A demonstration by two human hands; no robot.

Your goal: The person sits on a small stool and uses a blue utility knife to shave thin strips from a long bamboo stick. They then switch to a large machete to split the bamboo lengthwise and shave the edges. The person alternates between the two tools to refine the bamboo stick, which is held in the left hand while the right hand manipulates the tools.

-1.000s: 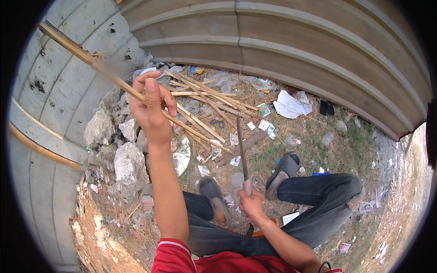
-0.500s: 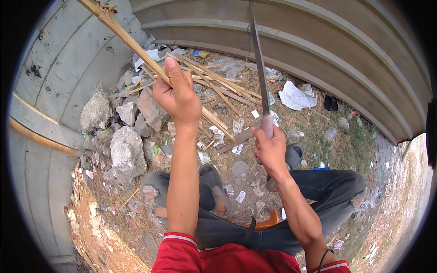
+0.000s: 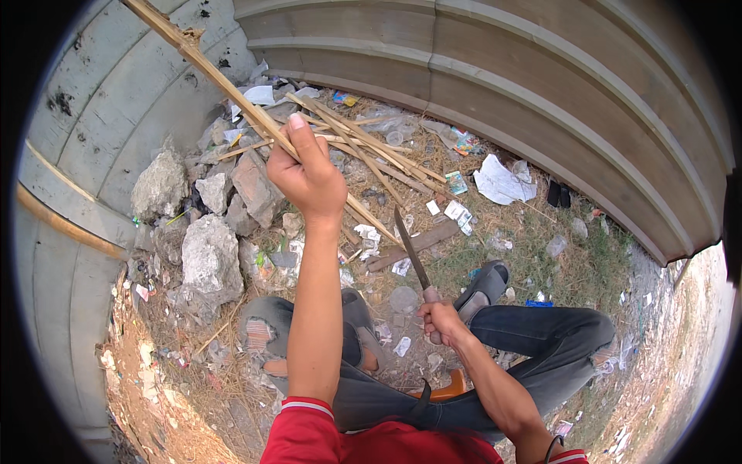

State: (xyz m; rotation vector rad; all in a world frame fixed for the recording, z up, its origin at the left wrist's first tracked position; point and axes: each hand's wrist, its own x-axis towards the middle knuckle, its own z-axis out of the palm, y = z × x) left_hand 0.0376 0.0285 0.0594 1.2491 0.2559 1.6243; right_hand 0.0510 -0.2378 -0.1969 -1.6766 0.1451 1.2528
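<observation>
My left hand (image 3: 309,174) is wrapped round a long bamboo strip (image 3: 220,81), thumb pointing up along it. The strip slants from the upper left down to the ground side in front of me, with a rough, splintered knot near its upper part. In my right hand (image 3: 444,321) is a long knife (image 3: 411,251), gripped by its handle low between my knees. Its dark blade points away and slightly left, the tip near the strip's lower end, and it looks apart from the strip. Beyond my left hand lies a loose pile of split bamboo strips (image 3: 359,139).
Broken concrete chunks (image 3: 210,259) lie at the left by a grey wall (image 3: 85,116). A corrugated metal sheet (image 3: 541,85) closes off the far side. Paper scraps (image 3: 502,182) and a flat piece of wood (image 3: 413,246) litter the ground. An orange object (image 3: 450,387) shows beneath my legs.
My right hand has come down toward me with the knife, whose blade now tilts left and sits much lower. The left hand has shifted slightly right and down, still holding the strip.
</observation>
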